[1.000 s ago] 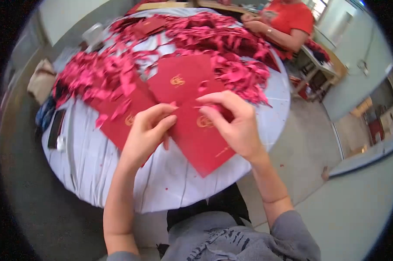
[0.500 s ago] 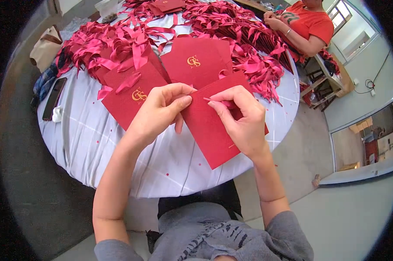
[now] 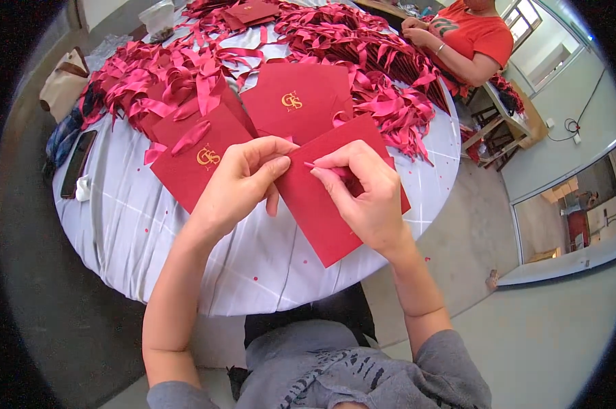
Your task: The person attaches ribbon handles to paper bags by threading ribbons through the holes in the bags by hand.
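Toward the desk's [image 3: 247, 290] near edge, the left hand [image 3: 242, 178] pinches the red bag's [image 3: 325, 221] corner, the right hand's [image 3: 371, 194] fingers a pink ribbon [image 3: 309, 165]. The bag looks light, stiff; the ribbon seems slippery, best held near its end.

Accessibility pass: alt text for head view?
A person's left grip holds a red bag by its edge; the right grip pinches pink ribbon over it. More bags and heaped ribbon crowd a round white-clothed table.
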A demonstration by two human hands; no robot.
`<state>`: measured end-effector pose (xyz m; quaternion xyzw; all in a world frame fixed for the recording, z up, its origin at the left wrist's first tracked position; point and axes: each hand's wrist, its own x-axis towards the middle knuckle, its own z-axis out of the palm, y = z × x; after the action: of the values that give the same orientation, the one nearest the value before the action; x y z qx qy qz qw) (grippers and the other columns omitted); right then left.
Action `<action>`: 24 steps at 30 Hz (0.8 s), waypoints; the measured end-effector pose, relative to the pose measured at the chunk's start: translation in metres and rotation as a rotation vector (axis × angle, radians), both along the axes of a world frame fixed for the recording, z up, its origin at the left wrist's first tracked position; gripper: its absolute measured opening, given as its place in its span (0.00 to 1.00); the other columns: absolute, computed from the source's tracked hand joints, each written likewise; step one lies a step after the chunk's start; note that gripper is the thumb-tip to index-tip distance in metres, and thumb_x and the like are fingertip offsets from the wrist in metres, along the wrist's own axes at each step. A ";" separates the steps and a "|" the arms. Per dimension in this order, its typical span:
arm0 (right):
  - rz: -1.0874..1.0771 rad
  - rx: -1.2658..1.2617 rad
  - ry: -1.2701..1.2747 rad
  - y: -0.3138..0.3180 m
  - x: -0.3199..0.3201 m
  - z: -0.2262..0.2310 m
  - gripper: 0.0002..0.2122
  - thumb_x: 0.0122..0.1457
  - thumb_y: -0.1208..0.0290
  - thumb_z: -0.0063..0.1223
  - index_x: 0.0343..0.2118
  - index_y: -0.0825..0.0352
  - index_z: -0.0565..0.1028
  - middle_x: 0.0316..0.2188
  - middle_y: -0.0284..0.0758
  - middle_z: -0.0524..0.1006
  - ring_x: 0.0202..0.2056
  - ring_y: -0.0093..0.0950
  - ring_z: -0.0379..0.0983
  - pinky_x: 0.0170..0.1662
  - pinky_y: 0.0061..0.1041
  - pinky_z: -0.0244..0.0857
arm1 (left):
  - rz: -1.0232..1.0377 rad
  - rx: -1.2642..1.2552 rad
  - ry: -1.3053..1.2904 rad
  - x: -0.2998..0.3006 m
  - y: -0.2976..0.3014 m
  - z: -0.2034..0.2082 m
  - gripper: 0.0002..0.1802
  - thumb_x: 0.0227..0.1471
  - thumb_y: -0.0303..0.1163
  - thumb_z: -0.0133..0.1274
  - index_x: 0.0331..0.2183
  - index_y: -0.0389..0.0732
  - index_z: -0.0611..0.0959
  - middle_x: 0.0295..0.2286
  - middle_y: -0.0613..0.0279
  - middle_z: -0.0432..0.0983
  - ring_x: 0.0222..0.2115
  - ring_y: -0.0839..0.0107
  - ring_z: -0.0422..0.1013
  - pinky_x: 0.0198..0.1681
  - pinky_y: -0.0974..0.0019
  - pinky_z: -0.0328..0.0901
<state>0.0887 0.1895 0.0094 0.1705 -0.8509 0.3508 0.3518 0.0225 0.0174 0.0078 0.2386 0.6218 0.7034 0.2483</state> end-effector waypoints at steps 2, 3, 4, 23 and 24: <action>-0.007 0.016 -0.023 -0.001 0.001 0.000 0.06 0.43 0.81 0.57 0.24 0.68 0.71 0.22 0.35 0.71 0.23 0.31 0.69 0.27 0.27 0.61 | -0.004 0.004 -0.004 0.001 0.000 -0.001 0.12 0.55 0.27 0.44 0.40 0.31 0.73 0.22 0.67 0.68 0.12 0.81 0.63 0.15 0.78 0.57; -0.007 0.020 -0.019 -0.001 0.002 0.000 0.06 0.43 0.81 0.57 0.24 0.68 0.71 0.22 0.35 0.71 0.23 0.31 0.69 0.27 0.27 0.61 | 0.000 0.000 0.011 0.001 0.000 -0.001 0.12 0.55 0.29 0.45 0.41 0.33 0.73 0.22 0.68 0.69 0.12 0.81 0.64 0.15 0.78 0.57; -0.003 0.035 -0.010 -0.001 0.002 -0.001 0.06 0.43 0.81 0.57 0.25 0.68 0.71 0.22 0.35 0.71 0.24 0.32 0.69 0.27 0.27 0.61 | 0.004 -0.003 0.025 0.001 0.000 -0.002 0.13 0.55 0.30 0.45 0.41 0.34 0.73 0.21 0.69 0.69 0.13 0.82 0.64 0.15 0.79 0.56; -0.183 -0.039 0.041 -0.027 0.014 -0.009 0.07 0.43 0.83 0.55 0.25 0.69 0.69 0.21 0.37 0.67 0.22 0.34 0.67 0.25 0.30 0.61 | 0.040 0.083 0.078 0.009 0.000 -0.001 0.14 0.49 0.19 0.49 0.41 0.31 0.73 0.32 0.60 0.74 0.16 0.83 0.65 0.16 0.78 0.61; -0.178 -0.080 0.040 -0.028 0.014 -0.007 0.07 0.44 0.83 0.55 0.25 0.69 0.69 0.21 0.37 0.67 0.21 0.33 0.67 0.24 0.29 0.62 | 0.034 0.085 0.084 0.010 0.001 0.000 0.14 0.49 0.19 0.49 0.41 0.31 0.73 0.32 0.60 0.74 0.16 0.83 0.65 0.16 0.78 0.61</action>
<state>0.1025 0.1616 0.0020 0.0871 -0.8408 0.3486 0.4049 0.0320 0.0180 0.0077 0.2676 0.6050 0.7228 0.1997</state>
